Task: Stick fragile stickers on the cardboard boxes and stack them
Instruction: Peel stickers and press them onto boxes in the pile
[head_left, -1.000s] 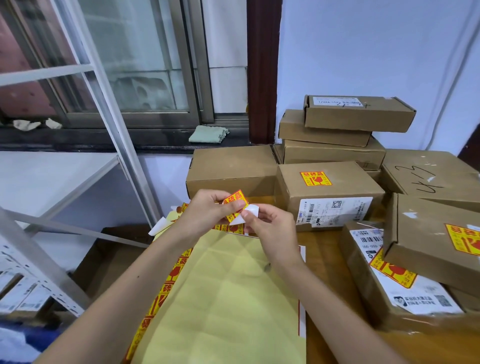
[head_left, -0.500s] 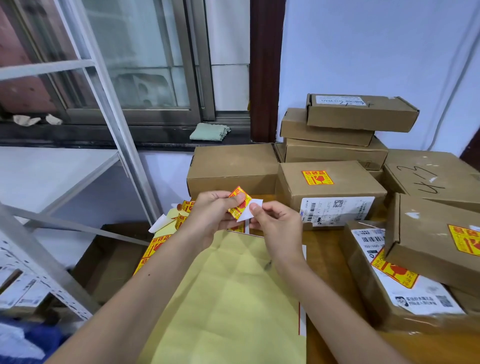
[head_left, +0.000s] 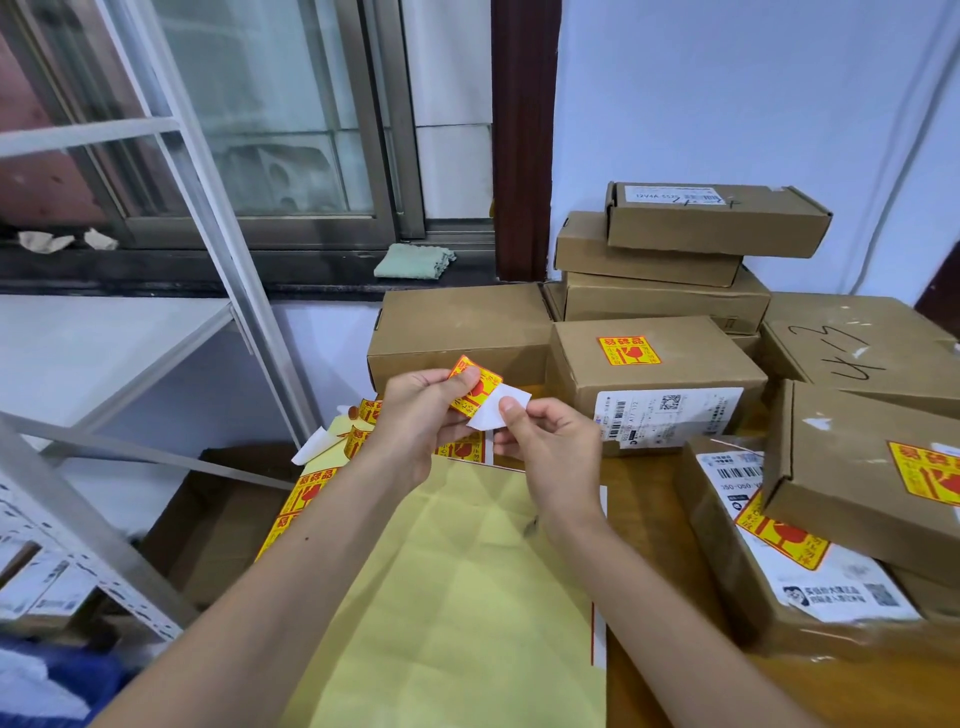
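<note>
Head view. My left hand (head_left: 415, 415), raised over the yellow sheet (head_left: 457, 597), pinches the fragile sticker (head_left: 475, 387) between thumb and fingers. My right hand (head_left: 556, 447), just beside it, pinches the white backing (head_left: 496, 413), which touches the sticker's lower edge. Both forearms reach forward from below. Behind the hands: a stickered box (head_left: 660, 374); a box stack (head_left: 675, 260) stands farther back.

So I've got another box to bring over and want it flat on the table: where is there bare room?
Bare wood table shows only in the strip between the yellow backing sheet and the labelled box at right, widening toward the near edge. Behind it the stickered box closes it off; the right and back are crowded with stacked boxes.
</note>
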